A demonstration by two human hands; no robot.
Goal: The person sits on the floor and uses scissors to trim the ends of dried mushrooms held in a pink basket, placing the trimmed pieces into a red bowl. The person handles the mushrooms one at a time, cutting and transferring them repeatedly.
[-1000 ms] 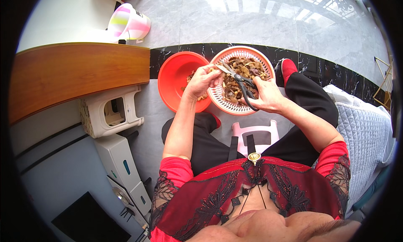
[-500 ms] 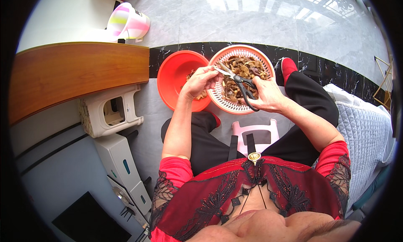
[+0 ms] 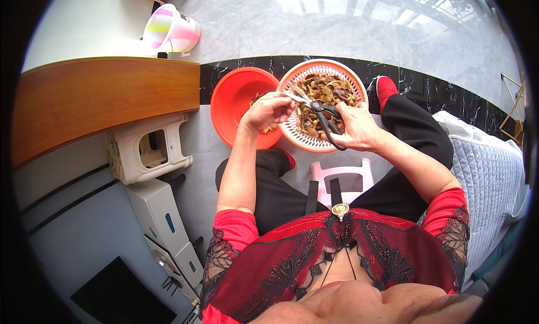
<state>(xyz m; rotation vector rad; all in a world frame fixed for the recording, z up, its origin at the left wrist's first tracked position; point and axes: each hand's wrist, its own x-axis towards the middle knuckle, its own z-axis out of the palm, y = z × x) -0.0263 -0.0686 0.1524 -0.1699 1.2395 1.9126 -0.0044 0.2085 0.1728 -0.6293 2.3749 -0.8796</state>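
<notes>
Right hand (image 3: 359, 127): grip closed on black-handled scissors (image 3: 320, 113), blades open, tips pointing left.
Left hand (image 3: 269, 110): fingers pinched on a small piece at the blade tips; can't tell what.
Strainer basket (image 3: 348, 71): orange-white, on floor, holds brown mushrooms (image 3: 325, 91).
Red basin (image 3: 236, 99): just left of the basket, touching.

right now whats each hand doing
left hand: closed, pinching a small piece by the scissor tips.
right hand: closed on the black-handled scissors over the slotted basket.
</notes>
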